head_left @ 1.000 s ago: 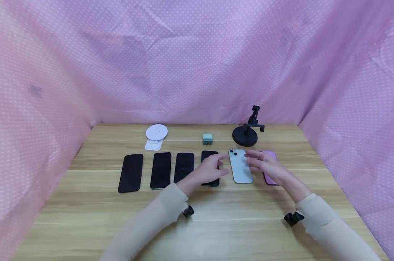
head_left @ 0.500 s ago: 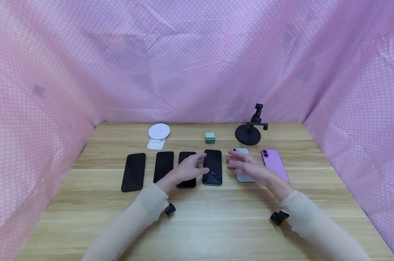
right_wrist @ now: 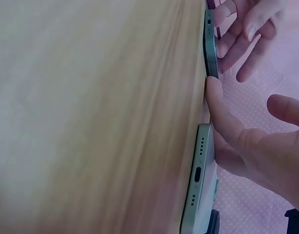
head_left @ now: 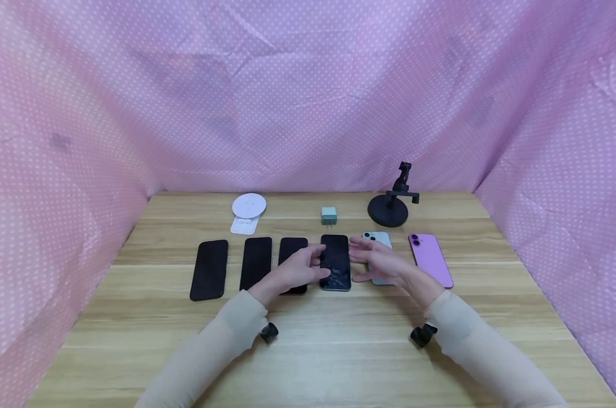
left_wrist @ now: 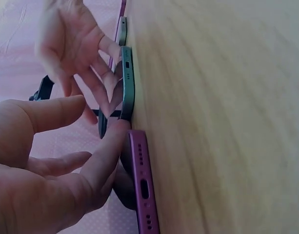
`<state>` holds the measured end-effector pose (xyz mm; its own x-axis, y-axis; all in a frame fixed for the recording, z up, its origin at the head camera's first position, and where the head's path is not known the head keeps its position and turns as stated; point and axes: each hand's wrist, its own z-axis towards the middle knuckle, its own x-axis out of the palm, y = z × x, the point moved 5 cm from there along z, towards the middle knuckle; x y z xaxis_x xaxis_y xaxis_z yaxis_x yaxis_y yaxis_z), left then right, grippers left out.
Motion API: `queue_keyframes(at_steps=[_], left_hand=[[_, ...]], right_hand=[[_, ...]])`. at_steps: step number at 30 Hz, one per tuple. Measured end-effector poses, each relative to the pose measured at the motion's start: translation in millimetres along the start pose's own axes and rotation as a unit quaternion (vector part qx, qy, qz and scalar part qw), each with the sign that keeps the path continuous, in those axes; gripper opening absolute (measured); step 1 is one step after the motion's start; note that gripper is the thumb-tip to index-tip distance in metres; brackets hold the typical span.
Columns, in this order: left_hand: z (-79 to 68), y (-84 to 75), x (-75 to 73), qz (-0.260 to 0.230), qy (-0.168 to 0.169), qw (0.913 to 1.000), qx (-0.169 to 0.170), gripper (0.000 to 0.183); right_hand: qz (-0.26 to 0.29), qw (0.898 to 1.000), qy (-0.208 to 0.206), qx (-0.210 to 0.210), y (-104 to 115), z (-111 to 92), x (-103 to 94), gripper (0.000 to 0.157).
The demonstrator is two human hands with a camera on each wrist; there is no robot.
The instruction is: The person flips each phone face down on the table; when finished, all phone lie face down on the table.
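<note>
dark phone flanked by both hands, mid-row

here it is, right in front of you: the dark phone (head_left: pixel 335 258) lying flat on the counter (head_left: pixel 338 362), fourth from the left in a row of six, with a black phone (head_left: pixel 292 246) on one side and the pale blue phone (head_left: pixel 384 238) on the other. glossy black face up, patchy reflections over its lower part, and your wrist views catch a greenish edge with the charging port facing you. now your hands: your left hand (head_left: pixel 296 268) is at the left edge, thumb and fingers well apart, gently bent; your right hand (head_left: pixel 383 264) is at the right edge, loosely spread above the pale blue phone. fingertips are right at those edges, but whether they touch, you can't tell.
</note>
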<state>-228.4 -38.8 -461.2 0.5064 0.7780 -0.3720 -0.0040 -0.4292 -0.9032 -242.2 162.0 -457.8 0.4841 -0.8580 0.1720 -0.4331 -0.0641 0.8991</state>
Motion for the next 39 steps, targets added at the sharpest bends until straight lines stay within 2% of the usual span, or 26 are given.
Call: queue_keyframes(at_steps=[4, 11, 19, 30, 39], left_hand=[[-1.8, -1.8, 1.1, 0.028, -0.01, 0.9995, 0.007, 0.068], [-5.3, -2.0, 2.1, 0.046, -0.019, 0.9987, 0.002, 0.065], [-1.1, -5.5, 3.6, 0.059, -0.021, 0.9978, 0.018, 0.064], [1.9, -3.6, 3.3, 0.072, -0.02, 0.9971, 0.016, 0.062], [4.3, -1.4, 7.8, 0.05, -0.028, 0.9983, 0.008, 0.06]], right_hand=[[-0.014, 1.0, -0.007, 0.002, 0.2, 2.0, 3.4, 0.065], [-0.039, 0.999, -0.02, 0.0, 0.2, 2.5, 4.9, 0.062], [0.024, 1.0, -0.01, -0.003, 3.3, -1.5, -0.8, 0.065], [0.026, 1.0, -0.013, -0.005, 0.5, 0.9, 1.2, 0.066], [0.067, 0.997, 0.026, -0.01, 4.8, -5.6, -1.2, 0.065]])
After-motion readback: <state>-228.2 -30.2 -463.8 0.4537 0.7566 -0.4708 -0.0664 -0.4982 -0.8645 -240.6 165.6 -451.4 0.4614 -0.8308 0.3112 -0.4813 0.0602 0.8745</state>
